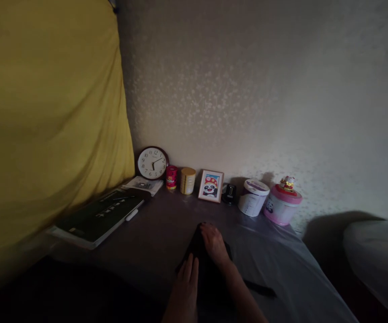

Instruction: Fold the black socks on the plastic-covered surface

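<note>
A black item, dark and cloth-like, [210,273] lies on the grey-covered table [160,242] near its front edge; its exact shape is lost in the dark. My left hand [187,276] rests on its left side, fingers stretched out and pointing away from me. Farther forward, my right hand [213,242] lies over its upper part with the fingers bent over the far edge; whether they pinch the material is too dark to tell. A black strap-like piece [260,288] extends to the right, beyond my right forearm.
Along the wall stand a clock [152,163], red can [171,177], yellow tin [187,181], framed panda picture [211,186], black object [229,194], white tub [253,198] and pink container [282,205]. A green board [102,216] lies left, beside a yellow curtain [52,116].
</note>
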A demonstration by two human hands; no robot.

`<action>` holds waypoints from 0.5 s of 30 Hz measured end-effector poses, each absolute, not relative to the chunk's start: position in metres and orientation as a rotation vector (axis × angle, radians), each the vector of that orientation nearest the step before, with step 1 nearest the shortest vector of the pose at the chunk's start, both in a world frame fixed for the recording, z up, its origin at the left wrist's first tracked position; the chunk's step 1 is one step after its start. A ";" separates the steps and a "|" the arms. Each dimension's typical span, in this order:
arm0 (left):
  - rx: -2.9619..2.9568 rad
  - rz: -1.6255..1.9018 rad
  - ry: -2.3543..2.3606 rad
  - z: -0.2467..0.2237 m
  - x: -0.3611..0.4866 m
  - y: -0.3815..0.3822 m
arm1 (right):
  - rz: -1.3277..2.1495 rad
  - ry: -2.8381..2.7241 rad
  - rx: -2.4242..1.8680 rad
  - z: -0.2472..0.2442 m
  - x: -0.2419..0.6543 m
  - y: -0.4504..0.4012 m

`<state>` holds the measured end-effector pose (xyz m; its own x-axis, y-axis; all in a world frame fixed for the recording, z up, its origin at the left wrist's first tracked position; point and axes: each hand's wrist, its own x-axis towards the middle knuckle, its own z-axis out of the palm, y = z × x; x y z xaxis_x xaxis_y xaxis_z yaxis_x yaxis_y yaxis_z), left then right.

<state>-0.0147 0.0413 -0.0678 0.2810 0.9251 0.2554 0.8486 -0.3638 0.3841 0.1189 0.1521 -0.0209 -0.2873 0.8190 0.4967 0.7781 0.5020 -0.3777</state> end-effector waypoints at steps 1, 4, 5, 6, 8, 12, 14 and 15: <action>2.343 0.685 1.655 -0.062 -0.017 0.037 | 0.077 -2.012 -1.398 -0.021 0.127 0.159; 2.297 0.730 1.583 -0.050 -0.023 0.028 | 0.120 -1.726 -1.675 -0.021 0.160 0.167; 2.283 0.735 1.563 -0.048 -0.024 0.027 | 0.128 -1.658 -1.731 -0.021 0.171 0.163; 2.265 0.735 1.555 -0.047 -0.025 0.025 | 0.133 -1.617 -1.767 -0.022 0.183 0.158; 2.231 0.722 1.561 -0.046 -0.025 0.024 | 0.170 -1.620 -1.822 -0.025 0.201 0.144; 2.205 0.734 1.588 -0.048 -0.024 0.025 | 0.252 -1.784 -1.869 -0.035 0.215 0.119; 2.208 0.749 1.593 -0.050 -0.023 0.025 | 0.237 -1.796 -1.861 -0.040 0.214 0.112; 2.209 0.758 1.594 -0.050 -0.023 0.025 | 0.218 -1.774 -1.854 -0.042 0.213 0.110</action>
<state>-0.0232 0.0249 -0.0504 0.2397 0.9421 0.2345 0.7767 -0.3310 0.5358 0.2133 0.1096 -0.0422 0.1121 0.9598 0.2573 0.8692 0.0308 -0.4936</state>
